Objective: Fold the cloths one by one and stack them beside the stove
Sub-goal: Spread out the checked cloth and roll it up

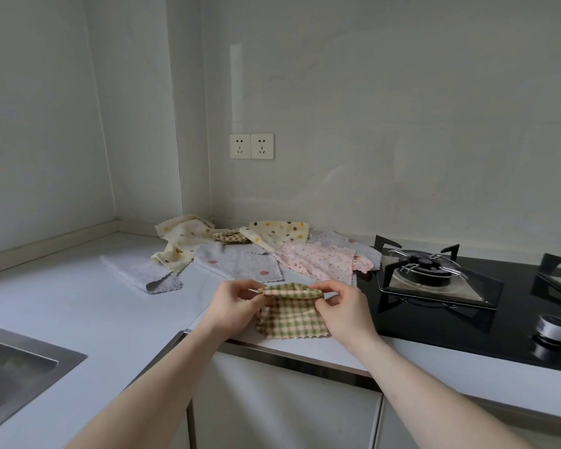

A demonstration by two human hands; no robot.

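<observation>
- Left hand (232, 303) pinches the left top corner of the checked cloth (290, 314), lower centre of frame.
- Right hand (344, 306) pinches the right top corner; top edge raised, bottom edge lying on the counter (78, 303).
- Unfolded cloths (256, 251) piled mid-frame, behind the hands.
- Stove (467, 286) just right of the checked cloth.
- Sink (20, 367) lower left.

We find no readable text, label, brand or number anywhere; the wall sockets (251, 146), the stove (467, 286) and the patterned cloths (256, 251) carry only shapes and prints.
</observation>
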